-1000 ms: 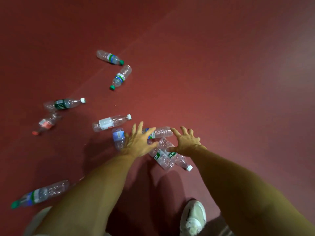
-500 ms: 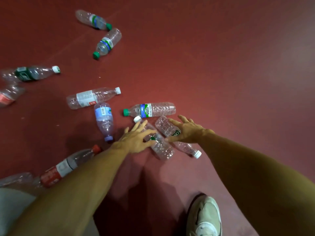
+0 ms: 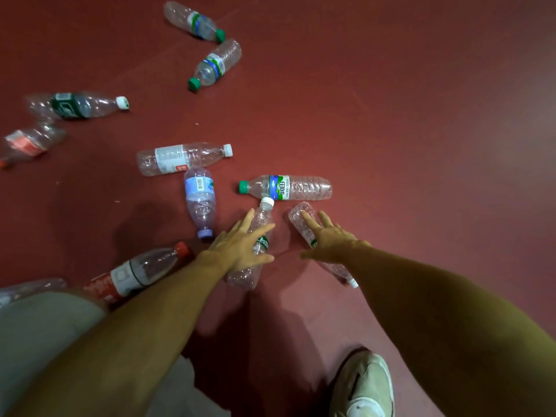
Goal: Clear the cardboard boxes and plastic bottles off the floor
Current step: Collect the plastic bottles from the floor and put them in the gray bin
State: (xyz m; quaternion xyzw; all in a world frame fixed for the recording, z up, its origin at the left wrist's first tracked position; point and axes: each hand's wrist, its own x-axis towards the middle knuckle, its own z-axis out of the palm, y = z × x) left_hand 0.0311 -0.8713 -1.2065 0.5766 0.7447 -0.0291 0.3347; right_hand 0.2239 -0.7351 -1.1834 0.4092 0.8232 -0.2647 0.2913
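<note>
Several empty plastic bottles lie on the red floor (image 3: 406, 145). My left hand (image 3: 240, 245) reaches with spread fingers over a clear white-capped bottle (image 3: 262, 215) with a green label. My right hand (image 3: 328, 239) has straight fingers on a second clear bottle (image 3: 301, 218), whose white cap shows by my forearm. Just beyond lies a green-capped bottle (image 3: 288, 188). A purple-capped bottle (image 3: 200, 203) lies to the left, and a red-capped bottle (image 3: 141, 272) lies near my left forearm. No cardboard box is in view.
More bottles lie farther off: a white-capped one (image 3: 180, 158), a dark-labelled one (image 3: 75, 105), a red-labelled one (image 3: 25, 144) and two green-capped ones (image 3: 216, 66) (image 3: 194, 22). My shoe (image 3: 364, 386) stands at the bottom right. My knee (image 3: 36, 326) fills the lower left.
Both hands have come down onto the two nearest bottles. The view has shifted, so the bottles appear larger and closer.
</note>
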